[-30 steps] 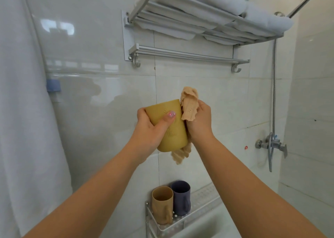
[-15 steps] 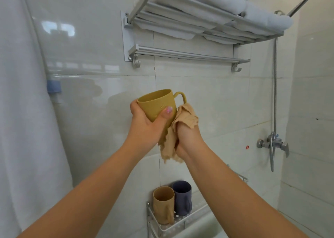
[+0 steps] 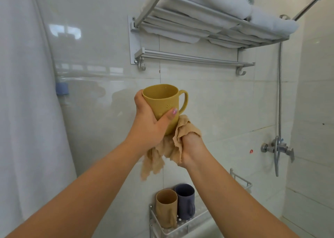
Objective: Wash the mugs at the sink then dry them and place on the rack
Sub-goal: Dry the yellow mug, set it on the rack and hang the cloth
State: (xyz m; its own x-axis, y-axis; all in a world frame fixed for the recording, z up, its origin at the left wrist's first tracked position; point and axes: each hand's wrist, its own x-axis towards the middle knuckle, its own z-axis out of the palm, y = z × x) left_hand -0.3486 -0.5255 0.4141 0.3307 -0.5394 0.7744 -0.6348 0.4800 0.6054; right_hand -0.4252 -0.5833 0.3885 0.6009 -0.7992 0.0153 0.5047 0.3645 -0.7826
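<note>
- Left hand (image 3: 148, 127): fingers wrapped round upright yellow mug (image 3: 163, 104).
- Right hand (image 3: 191, 151): fingers bunching cloth (image 3: 173, 145) under mug's base.
- Below: tan mug (image 3: 166, 208), purple mug (image 3: 185, 200) in rack (image 3: 180, 228).

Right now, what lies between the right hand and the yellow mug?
In the head view, a beige cloth lies between them: the right hand grips it and holds it against the lower side of the yellow mug.
</note>
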